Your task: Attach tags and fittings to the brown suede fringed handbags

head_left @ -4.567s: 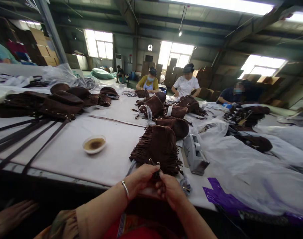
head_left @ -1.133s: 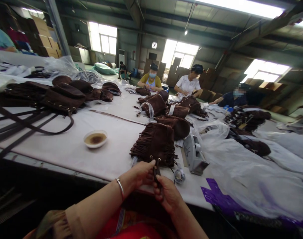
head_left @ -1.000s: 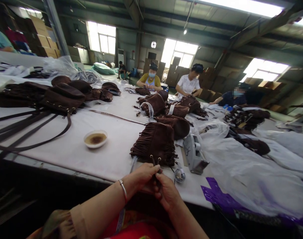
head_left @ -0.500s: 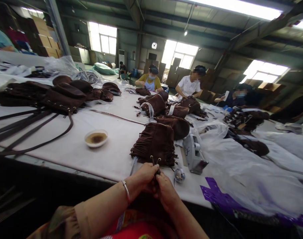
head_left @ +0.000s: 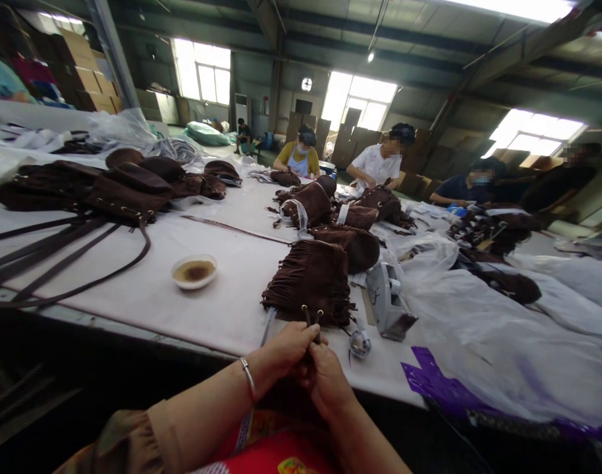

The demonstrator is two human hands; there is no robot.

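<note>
A dark brown fringed bag (head_left: 308, 280) lies at the table's front edge, its two brass eyelets facing me. Dark drawstring cords (head_left: 309, 316) run from the eyelets down into my hands. My left hand (head_left: 292, 345) is closed, its thumb and fingers pinching a cord. Pressed against it, my right hand (head_left: 328, 376) is closed around the cords as well. The cord ends below the fingers are hidden. Just right of the bag sit a small clear-wrapped item (head_left: 360, 343) and a grey tape dispenser (head_left: 390, 303).
A white dish (head_left: 194, 272) with brownish contents stands on the white table (head_left: 236, 263). More brown bags (head_left: 128, 187) and long straps (head_left: 83, 263) lie at left. Plastic sheeting (head_left: 479, 336) and purple tape (head_left: 439, 382) cover the right. Several people work across the table.
My hands remain together at the cords, with slightly more cord showing above them. The view has shifted a little. At far right, a person's raised white object is no longer visible.
</note>
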